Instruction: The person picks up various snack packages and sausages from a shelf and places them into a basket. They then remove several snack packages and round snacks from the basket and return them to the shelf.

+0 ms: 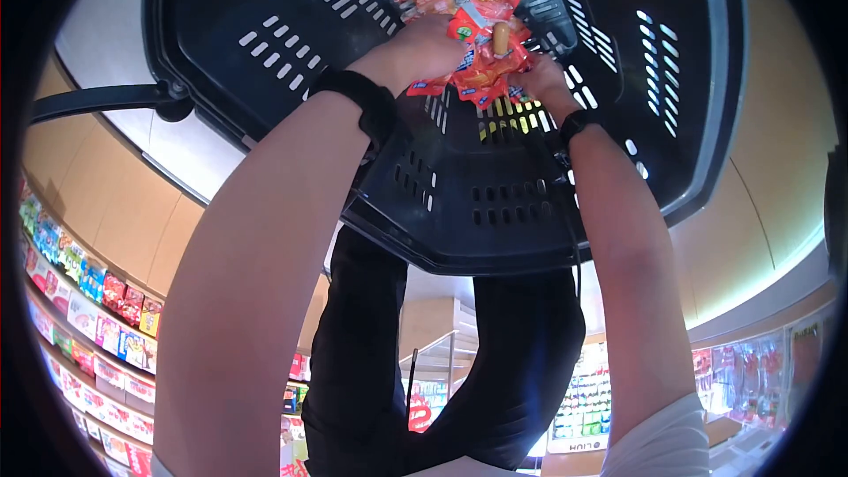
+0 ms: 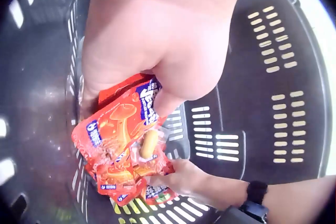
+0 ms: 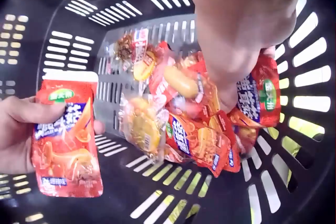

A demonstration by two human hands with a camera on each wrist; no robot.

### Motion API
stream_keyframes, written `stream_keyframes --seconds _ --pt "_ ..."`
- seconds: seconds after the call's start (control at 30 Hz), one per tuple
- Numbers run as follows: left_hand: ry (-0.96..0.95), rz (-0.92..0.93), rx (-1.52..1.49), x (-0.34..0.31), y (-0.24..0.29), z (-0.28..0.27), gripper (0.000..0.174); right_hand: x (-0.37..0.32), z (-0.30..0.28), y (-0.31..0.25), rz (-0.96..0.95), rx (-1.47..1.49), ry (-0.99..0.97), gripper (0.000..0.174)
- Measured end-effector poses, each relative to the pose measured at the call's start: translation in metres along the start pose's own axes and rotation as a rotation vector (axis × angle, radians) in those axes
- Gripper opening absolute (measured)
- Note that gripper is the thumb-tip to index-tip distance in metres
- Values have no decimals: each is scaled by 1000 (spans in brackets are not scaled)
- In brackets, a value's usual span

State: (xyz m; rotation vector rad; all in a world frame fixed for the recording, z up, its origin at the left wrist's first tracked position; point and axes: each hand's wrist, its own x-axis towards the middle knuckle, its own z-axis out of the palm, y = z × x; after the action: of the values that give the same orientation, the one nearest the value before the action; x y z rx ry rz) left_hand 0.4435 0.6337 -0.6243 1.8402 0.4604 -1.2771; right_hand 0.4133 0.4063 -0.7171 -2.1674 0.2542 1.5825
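My left hand (image 1: 433, 46) grips a flat red snack packet (image 3: 68, 134), thumb across its printed front, held up at one side inside the black shopping basket (image 1: 291, 0). Down in the basket lies a heap of similar red snack packets (image 3: 202, 140). My right hand (image 2: 184, 179) reaches into that heap, with its fingertips around the edge of a red packet (image 3: 262, 92); part of its fingers is hidden by packets. A clear-wrapped sausage (image 3: 181, 79) rests on the heap. Beside it lie a clear-wrapped yellowish snack (image 3: 144, 127) and a smaller round one (image 3: 144, 66).
A dark brown wrapped snack (image 3: 125, 48) sits toward the basket's far end. The slotted basket walls rise around both hands, and a black handle (image 1: 97, 102) sticks out at the left. Shop shelves (image 1: 97, 327) with packaged goods stand farther off at the left.
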Motion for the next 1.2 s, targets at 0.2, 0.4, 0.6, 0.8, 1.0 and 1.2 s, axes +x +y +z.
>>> stream_keyframes --seconds 0.2,0.4,0.6,0.8,1.0,1.2 --pt "-45 -43 -493 -62 22 -16 33 -81 -34 -19 172 -10 150 44" --pt "-224 -24 -972 -213 67 -58 46 -301 -106 -82 -34 970 53 28" --pt "-468 171 -1248 -388 141 -92 50 -499 -135 -147 -374 1483 -5 32" --pt "-665 333 -1350 -484 201 -53 56 -633 -124 -187 -440 1680 267 28" --pt "-802 272 -1135 -542 253 12 55 -762 -121 -147 -429 633 1181 80" --pt "-976 469 -689 -600 307 157 53 -854 -71 -16 -332 769 1268 95"
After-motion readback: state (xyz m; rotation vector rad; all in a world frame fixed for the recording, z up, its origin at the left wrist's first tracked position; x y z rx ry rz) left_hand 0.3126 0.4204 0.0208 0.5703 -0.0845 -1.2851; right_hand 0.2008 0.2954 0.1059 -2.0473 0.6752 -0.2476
